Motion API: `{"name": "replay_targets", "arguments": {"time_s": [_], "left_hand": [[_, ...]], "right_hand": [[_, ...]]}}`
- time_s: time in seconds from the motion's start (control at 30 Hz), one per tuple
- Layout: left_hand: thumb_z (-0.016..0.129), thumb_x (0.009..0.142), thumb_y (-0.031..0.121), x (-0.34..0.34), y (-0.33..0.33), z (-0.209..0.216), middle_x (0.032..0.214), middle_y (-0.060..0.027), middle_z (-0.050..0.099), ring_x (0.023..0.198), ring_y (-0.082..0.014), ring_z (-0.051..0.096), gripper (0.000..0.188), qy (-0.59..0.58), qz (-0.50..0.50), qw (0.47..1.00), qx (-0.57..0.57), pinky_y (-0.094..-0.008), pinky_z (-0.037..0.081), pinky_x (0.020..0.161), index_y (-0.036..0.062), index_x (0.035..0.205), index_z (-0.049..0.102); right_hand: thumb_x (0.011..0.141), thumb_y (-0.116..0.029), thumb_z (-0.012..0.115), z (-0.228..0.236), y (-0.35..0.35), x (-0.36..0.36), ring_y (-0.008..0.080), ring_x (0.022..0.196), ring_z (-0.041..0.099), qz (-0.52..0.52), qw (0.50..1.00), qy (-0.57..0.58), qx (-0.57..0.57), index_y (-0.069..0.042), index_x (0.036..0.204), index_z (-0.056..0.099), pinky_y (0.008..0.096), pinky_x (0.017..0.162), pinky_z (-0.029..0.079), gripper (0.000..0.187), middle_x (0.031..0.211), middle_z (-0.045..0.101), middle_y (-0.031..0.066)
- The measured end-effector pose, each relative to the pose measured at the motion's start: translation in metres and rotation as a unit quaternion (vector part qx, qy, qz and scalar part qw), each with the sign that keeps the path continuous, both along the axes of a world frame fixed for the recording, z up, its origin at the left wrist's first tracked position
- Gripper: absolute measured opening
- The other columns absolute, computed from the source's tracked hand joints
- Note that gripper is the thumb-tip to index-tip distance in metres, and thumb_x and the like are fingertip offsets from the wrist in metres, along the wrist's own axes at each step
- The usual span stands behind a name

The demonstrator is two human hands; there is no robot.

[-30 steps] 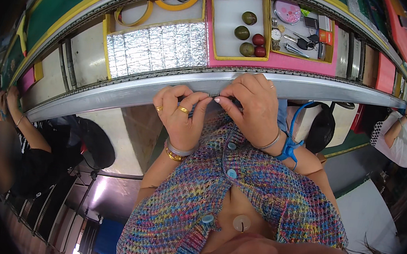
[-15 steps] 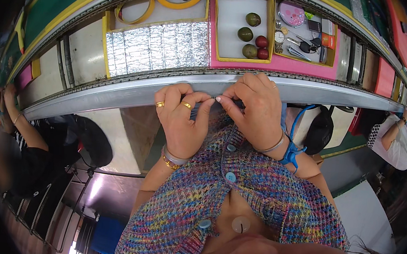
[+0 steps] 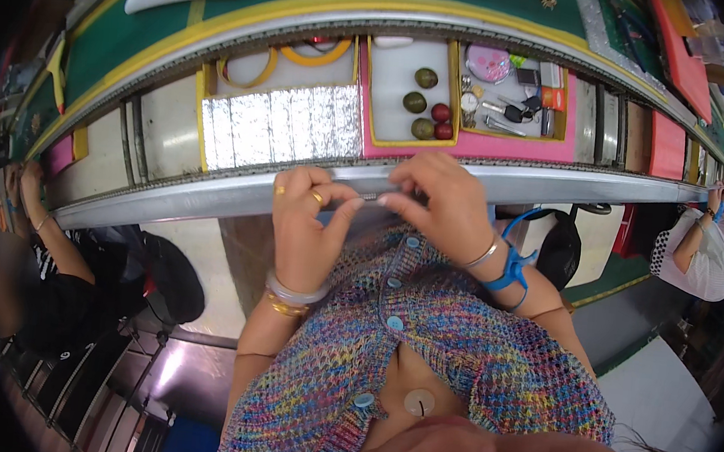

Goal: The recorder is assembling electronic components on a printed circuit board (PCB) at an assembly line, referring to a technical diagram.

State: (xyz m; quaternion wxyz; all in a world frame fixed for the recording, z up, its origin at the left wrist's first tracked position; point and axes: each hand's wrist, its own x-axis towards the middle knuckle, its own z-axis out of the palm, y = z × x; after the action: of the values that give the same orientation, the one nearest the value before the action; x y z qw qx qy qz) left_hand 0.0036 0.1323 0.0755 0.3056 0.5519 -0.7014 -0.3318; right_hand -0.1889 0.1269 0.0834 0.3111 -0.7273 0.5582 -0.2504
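Just in front of my chest, by the grey metal rail (image 3: 235, 200) of the bench, both hands meet at the fingertips. Between them is a tiny ribbed dark-and-silver piece (image 3: 370, 197), too small to name surely. My left hand (image 3: 306, 221) pinches one end of it between thumb and forefinger, the other fingers curled. At the other end, thumb and forefinger of my right hand (image 3: 450, 206) close on the piece, its remaining fingers bent over the rail. A blue strap (image 3: 513, 269) circles my right wrist.
Beyond the rail, a yellow-edged tray (image 3: 393, 69) holds green and red round fruits. Beside it, another tray (image 3: 512, 129) has keys, a watch and a pink round case (image 3: 488, 62). A foil sheet (image 3: 280, 128) and yellow rings (image 3: 249, 71) lie left. People sit at both sides.
My hands have drawn slightly apart at the fingertips, showing more of the ribbed piece. The view has shifted, so the trays appear lower and a little to the left.
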Motion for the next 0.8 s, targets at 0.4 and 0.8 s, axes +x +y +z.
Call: {"name": "replay_targets", "arguments": {"time_s": [0.4, 0.8], "left_hand": [[0.070, 0.079, 0.027, -0.005, -0.257, -0.020, 0.079, -0.0153, 0.068, 0.071, -0.0227, 0.064, 0.029, -0.050, -0.035, 0.994, 0.089, -0.0322, 0.048, 0.070, -0.0010, 0.086, 0.070], [0.072, 0.076, 0.020, 0.003, -0.182, 0.004, 0.086, -0.0092, 0.061, 0.086, -0.0269, 0.057, 0.017, -0.040, -0.008, 0.988, -0.152, -0.0360, 0.043, 0.079, 0.0075, 0.087, 0.070]], "right_hand": [[0.077, -0.022, 0.070, -0.034, -0.180, -0.098, 0.0232, 0.081, 0.059, -0.147, 0.947, 0.139, -0.250, -0.012, 0.094, 0.065, 0.0339, 0.071, 0.048, 0.020, 0.084, 0.060, 0.0039], [0.080, -0.016, 0.067, -0.018, -0.163, -0.083, 0.0249, 0.078, 0.061, -0.150, 0.944, 0.079, -0.284, -0.011, 0.092, 0.065, 0.0319, 0.067, 0.049, 0.014, 0.089, 0.063, 0.0054]]}}
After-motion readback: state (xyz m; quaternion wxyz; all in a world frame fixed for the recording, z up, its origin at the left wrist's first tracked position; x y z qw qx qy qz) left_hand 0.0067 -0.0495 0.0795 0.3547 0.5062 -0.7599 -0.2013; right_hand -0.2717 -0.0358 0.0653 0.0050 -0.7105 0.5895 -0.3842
